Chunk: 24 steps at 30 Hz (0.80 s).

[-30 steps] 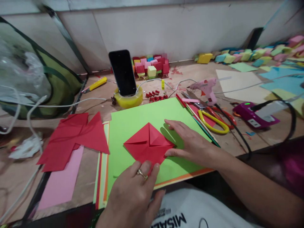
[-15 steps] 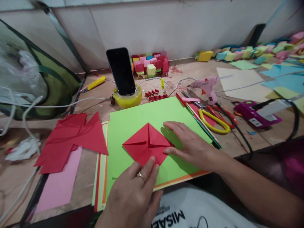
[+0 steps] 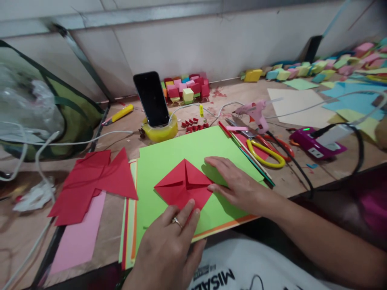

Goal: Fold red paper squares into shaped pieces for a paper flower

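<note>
A folded red paper square (image 3: 183,184) lies point-up on a green sheet (image 3: 178,151) that tops a stack of coloured paper. My left hand (image 3: 169,245), with a ring on one finger, rests flat with its fingertips pressing the red paper's near corner. My right hand (image 3: 238,185) lies flat and spread on the green sheet, its fingertips touching the red paper's right corner. Neither hand grips anything.
Red paper triangles (image 3: 93,181) and a pink sheet (image 3: 78,237) lie to the left. A phone (image 3: 151,98) stands in a yellow tape roll (image 3: 160,131). Yellow-handled scissors (image 3: 266,155), a pink glue gun (image 3: 255,110), a magenta device (image 3: 314,143) and cables sit to the right. Paper cubes (image 3: 186,88) line the wall.
My left hand has slid a little toward me along the red paper's near corner. The camera view has shifted slightly. My right hand keeps its place.
</note>
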Each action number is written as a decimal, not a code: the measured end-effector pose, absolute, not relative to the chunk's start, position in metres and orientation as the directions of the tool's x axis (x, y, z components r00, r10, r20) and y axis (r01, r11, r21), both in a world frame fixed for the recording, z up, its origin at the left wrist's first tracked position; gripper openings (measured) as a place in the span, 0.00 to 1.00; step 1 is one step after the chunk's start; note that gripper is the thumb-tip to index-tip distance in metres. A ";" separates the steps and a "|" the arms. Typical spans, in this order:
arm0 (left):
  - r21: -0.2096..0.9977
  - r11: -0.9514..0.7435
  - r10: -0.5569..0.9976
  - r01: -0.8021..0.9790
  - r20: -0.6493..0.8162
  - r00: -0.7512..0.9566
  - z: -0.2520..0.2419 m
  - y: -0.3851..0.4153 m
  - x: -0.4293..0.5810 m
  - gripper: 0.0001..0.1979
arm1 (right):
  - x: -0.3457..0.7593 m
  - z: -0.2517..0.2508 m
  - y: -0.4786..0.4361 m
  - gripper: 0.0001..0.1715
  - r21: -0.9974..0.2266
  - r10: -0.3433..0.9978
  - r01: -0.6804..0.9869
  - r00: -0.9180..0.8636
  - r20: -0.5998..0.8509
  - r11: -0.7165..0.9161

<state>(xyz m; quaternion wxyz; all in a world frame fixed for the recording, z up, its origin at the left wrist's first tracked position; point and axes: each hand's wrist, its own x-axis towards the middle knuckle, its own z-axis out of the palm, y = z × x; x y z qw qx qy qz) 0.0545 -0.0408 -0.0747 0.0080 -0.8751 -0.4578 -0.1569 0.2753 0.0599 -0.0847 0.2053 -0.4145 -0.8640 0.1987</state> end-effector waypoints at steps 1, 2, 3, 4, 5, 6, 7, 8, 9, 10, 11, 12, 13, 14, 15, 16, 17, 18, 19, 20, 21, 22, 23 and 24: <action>0.128 -0.580 0.800 0.805 0.277 0.532 -0.075 -0.041 0.055 0.21 | 0.275 -0.086 0.060 0.31 -0.520 0.796 0.627 -0.574 0.195 0.580; 0.127 -0.579 0.802 0.805 0.270 0.533 -0.075 -0.041 0.055 0.21 | 0.275 -0.087 0.061 0.31 -0.525 0.794 0.621 -0.573 0.204 0.582; 0.126 -0.579 0.802 0.806 0.265 0.535 -0.075 -0.041 0.055 0.21 | 0.274 -0.087 0.061 0.31 -0.528 0.793 0.616 -0.571 0.213 0.585; 0.125 -0.577 0.803 0.807 0.265 0.534 -0.076 -0.041 0.055 0.21 | 0.274 -0.087 0.060 0.32 -0.529 0.791 0.609 -0.568 0.228 0.590; 0.124 -0.578 0.802 0.807 0.269 0.533 -0.076 -0.040 0.055 0.21 | 0.275 -0.086 0.059 0.32 -0.531 0.785 0.598 -0.568 0.249 0.600; 0.124 -0.577 0.802 0.807 0.274 0.531 -0.077 -0.040 0.055 0.21 | 0.276 -0.085 0.058 0.32 -0.533 0.775 0.580 -0.569 0.276 0.616; 0.123 -0.576 0.802 0.808 0.277 0.529 -0.077 -0.040 0.055 0.21 | 0.279 -0.083 0.056 0.30 -0.533 0.759 0.556 -0.574 0.309 0.638; 0.122 -0.576 0.802 0.808 0.277 0.530 -0.077 -0.041 0.054 0.21 | 0.282 -0.081 0.054 0.25 -0.528 0.740 0.533 -0.578 0.343 0.661; 0.122 -0.574 0.804 0.810 0.270 0.529 -0.077 -0.041 0.054 0.22 | 0.287 -0.079 0.052 0.20 -0.517 0.726 0.520 -0.577 0.374 0.680; 0.123 -0.573 0.806 0.810 0.262 0.531 -0.076 -0.040 0.054 0.22 | 0.293 -0.077 0.050 0.16 -0.497 0.715 0.519 -0.572 0.402 0.695; 0.124 -0.571 0.809 0.812 0.254 0.530 -0.074 -0.040 0.054 0.22 | 0.299 -0.076 0.049 0.14 -0.468 0.712 0.537 -0.560 0.423 0.701; 0.124 -0.567 0.812 0.814 0.248 0.528 -0.072 -0.040 0.056 0.22 | 0.305 -0.076 0.047 0.14 -0.433 0.707 0.559 -0.552 0.441 0.707; 0.122 -0.566 0.813 0.816 0.245 0.528 -0.070 -0.039 0.057 0.23 | 0.309 -0.076 0.047 0.15 -0.398 0.700 0.577 -0.557 0.447 0.713; 0.119 -0.565 0.814 0.816 0.242 0.528 -0.069 -0.038 0.060 0.24 | 0.313 -0.076 0.046 0.16 -0.365 0.688 0.585 -0.575 0.442 0.724; 0.114 -0.564 0.815 0.818 0.239 0.529 -0.067 -0.036 0.063 0.26 | 0.315 -0.077 0.046 0.18 -0.334 0.668 0.580 -0.610 0.427 0.743; 0.110 -0.565 0.814 0.817 0.232 0.532 -0.065 -0.034 0.067 0.29 | 0.316 -0.077 0.045 0.19 -0.303 0.642 0.567 -0.653 0.402 0.766; 0.107 -0.564 0.817 0.818 0.216 0.535 -0.064 -0.032 0.071 0.32 | 0.315 -0.077 0.045 0.21 -0.271 0.613 0.550 -0.697 0.372 0.790; 0.108 -0.564 0.819 0.819 0.201 0.538 -0.064 -0.029 0.074 0.35 | 0.313 -0.077 0.045 0.21 -0.236 0.583 0.533 -0.737 0.342 0.812; 0.112 -0.561 0.823 0.820 0.184 0.537 -0.063 -0.027 0.078 0.38 | 0.310 -0.077 0.045 0.21 -0.201 0.558 0.520 -0.769 0.313 0.830; 0.118 -0.554 0.829 0.824 0.166 0.534 -0.063 -0.026 0.081 0.40 | 0.308 -0.076 0.046 0.20 -0.171 0.541 0.514 -0.791 0.286 0.841; 0.124 -0.546 0.836 0.829 0.150 0.528 -0.063 -0.024 0.083 0.41 | 0.307 -0.076 0.046 0.19 -0.151 0.535 0.513 -0.803 0.262 0.845; 0.129 -0.537 0.842 0.833 0.138 0.522 -0.063 -0.024 0.084 0.40 | 0.306 -0.076 0.047 0.18 -0.144 0.538 0.519 -0.808 0.240 0.843; 0.133 -0.529 0.848 0.838 0.128 0.515 -0.063 -0.023 0.084 0.40 | 0.306 -0.076 0.048 0.18 -0.147 0.548 0.528 -0.806 0.224 0.837; 0.136 -0.524 0.851 0.841 0.120 0.511 -0.063 -0.024 0.084 0.39 | 0.307 -0.076 0.048 0.19 -0.156 0.560 0.537 -0.801 0.214 0.829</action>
